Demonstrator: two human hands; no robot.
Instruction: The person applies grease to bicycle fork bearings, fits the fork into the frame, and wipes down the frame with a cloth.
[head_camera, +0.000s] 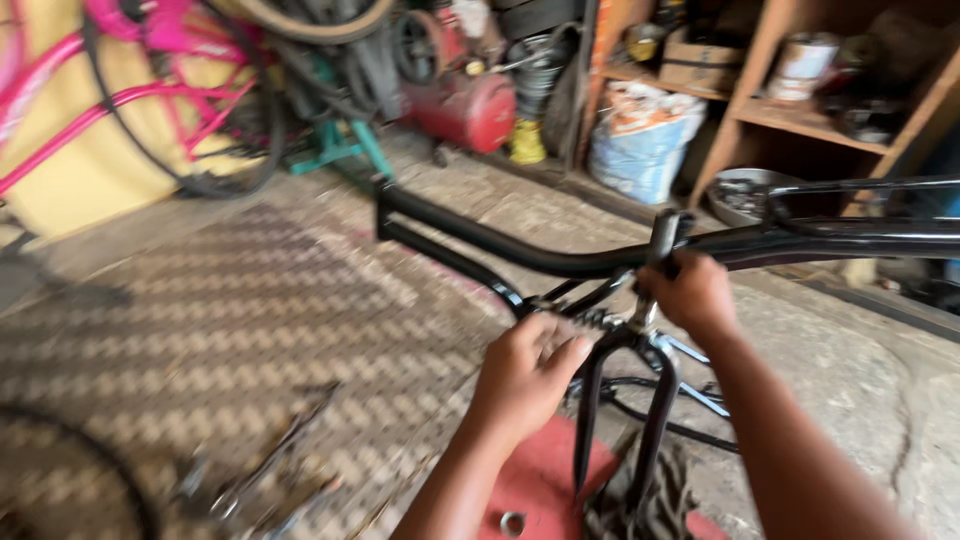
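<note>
one black bike frame (560, 262), gripped by both the left hand (528, 368) and right hand (692, 293).

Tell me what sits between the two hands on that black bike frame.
In the head view, the fork crown and stem base sit between the left hand and the right hand.

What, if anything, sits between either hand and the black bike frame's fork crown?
Nothing visible. The left hand rests against the black metal bicycle fork at its crown, and the right hand grips the black stem just above. No object lies between.
</note>
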